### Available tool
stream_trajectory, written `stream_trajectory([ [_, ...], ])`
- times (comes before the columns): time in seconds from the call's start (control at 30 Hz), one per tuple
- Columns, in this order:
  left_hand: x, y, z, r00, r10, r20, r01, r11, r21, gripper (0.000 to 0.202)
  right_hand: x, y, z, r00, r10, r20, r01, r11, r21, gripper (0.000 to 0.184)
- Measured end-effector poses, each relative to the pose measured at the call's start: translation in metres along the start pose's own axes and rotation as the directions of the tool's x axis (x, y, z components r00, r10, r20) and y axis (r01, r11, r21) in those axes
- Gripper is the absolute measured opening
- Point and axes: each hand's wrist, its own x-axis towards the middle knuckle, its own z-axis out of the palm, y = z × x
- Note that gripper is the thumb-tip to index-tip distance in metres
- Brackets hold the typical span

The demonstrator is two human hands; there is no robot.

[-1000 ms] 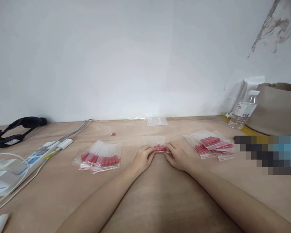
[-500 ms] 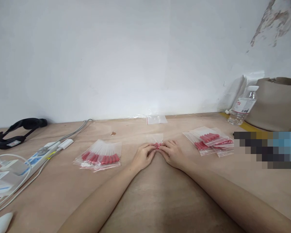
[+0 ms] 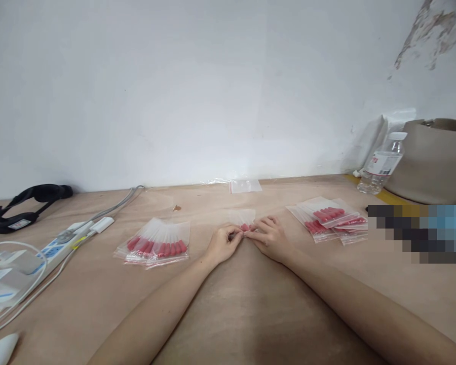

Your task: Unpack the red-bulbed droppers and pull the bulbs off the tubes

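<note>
A small clear zip bag [image 3: 242,217] with red pieces in it lies flat on the wooden table, its near edge between my two hands. My left hand [image 3: 225,242] pinches that near edge with thumb and index finger. From the other side, my right hand [image 3: 269,238] has its fingertips closed on the same edge, the other fingers slightly raised. To the left is a fanned stack of zip bags [image 3: 157,246] holding red pieces. A second group of such bags [image 3: 329,219] lies on the right. What the red pieces are, I cannot tell.
A flat zip bag [image 3: 246,186] lies by the wall. On the left are a power strip [image 3: 57,248] with cables, a black strap-like device [image 3: 30,208] and a white object [image 3: 2,350]. A plastic bottle [image 3: 382,165] and a beige container [image 3: 433,157] stand at the right.
The fingers of my right hand have shifted, with its index finger reaching further toward the left along the bag's near edge. My left hand's pinch has changed slightly. The bags lie where they were.
</note>
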Motion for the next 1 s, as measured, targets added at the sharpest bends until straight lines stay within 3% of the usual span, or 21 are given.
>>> stream_trajectory([
  [0.13, 0.000, 0.001, 0.000, 1.000, -0.009, -0.003, 0.009, 1.000, 0.018, 0.016, 0.001, -0.002, 0.001, 0.999, -0.039, -0.016, 0.039, 0.999, -0.005, 0.021],
  [0.3, 0.000, 0.002, 0.001, 0.999, 0.039, 0.005, -0.040, 0.999, 0.035, 0.012, 0.001, -0.004, 0.003, 1.000, 0.005, 0.015, -0.005, 0.999, 0.044, 0.020],
  [0.53, -0.002, 0.002, 0.002, 0.997, 0.067, -0.034, -0.064, 0.996, 0.069, 0.012, 0.001, -0.007, 0.001, 0.998, 0.059, -0.012, -0.059, 0.998, -0.013, 0.021],
  [0.7, -0.004, 0.002, 0.004, 0.996, 0.061, -0.071, -0.056, 0.996, 0.062, 0.011, 0.003, -0.012, 0.005, 0.997, 0.069, 0.038, -0.068, 0.998, -0.018, 0.018],
  [0.87, -0.001, -0.003, 0.005, 0.983, -0.037, -0.179, 0.048, 0.997, 0.059, 0.014, 0.007, -0.021, 0.008, 0.990, 0.046, 0.132, -0.048, 0.999, 0.012, 0.012],
  [1.0, -0.001, -0.007, 0.001, 0.944, -0.066, -0.323, 0.093, 0.993, 0.070, 0.014, 0.006, -0.016, -0.001, 0.982, 0.003, 0.187, -0.047, 0.972, 0.229, 0.010],
])
